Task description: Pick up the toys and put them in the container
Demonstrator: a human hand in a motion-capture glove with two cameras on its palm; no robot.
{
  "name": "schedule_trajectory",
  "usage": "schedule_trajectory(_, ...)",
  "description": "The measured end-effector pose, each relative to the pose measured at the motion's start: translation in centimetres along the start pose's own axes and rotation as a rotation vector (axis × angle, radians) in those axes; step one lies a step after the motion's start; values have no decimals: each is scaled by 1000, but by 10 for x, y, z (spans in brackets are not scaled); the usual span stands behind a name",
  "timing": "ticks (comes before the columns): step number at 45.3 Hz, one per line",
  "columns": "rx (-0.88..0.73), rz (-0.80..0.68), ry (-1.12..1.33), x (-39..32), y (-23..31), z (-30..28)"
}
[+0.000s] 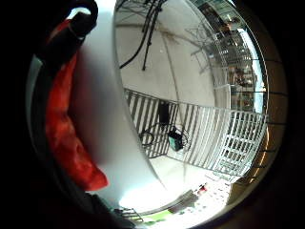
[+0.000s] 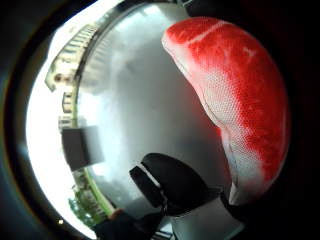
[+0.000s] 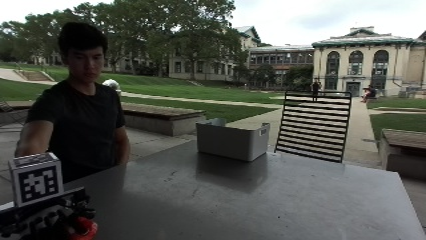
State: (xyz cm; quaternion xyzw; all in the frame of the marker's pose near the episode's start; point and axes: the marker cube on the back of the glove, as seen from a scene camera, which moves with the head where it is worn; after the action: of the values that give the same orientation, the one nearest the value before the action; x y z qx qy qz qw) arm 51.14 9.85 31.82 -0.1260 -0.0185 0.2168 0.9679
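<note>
While the right hand grips the red toy at the table's near corner, the pick-up looks done; next, carry it across to the grey container.

Around the table

A grey table fills the foreground. A black slatted chair stands at its far edge. Behind lie a stone bench, lawn, trees and buildings (overcast sky).

overcast daylight; dim foreground; sky glare; palm views warped, edges black
</note>
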Motion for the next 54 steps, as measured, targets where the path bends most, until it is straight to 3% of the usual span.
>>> schedule_trajectory(21, 270, 6, -2, 4, -5, -1)
schedule_trajectory(37, 146, -33, 56, -19, 10, -17)
schedule_trajectory(44, 189, -44, 91, -54, 13, -56)
schedule_trajectory(54, 312, -68, 78, -128, 9, -157)
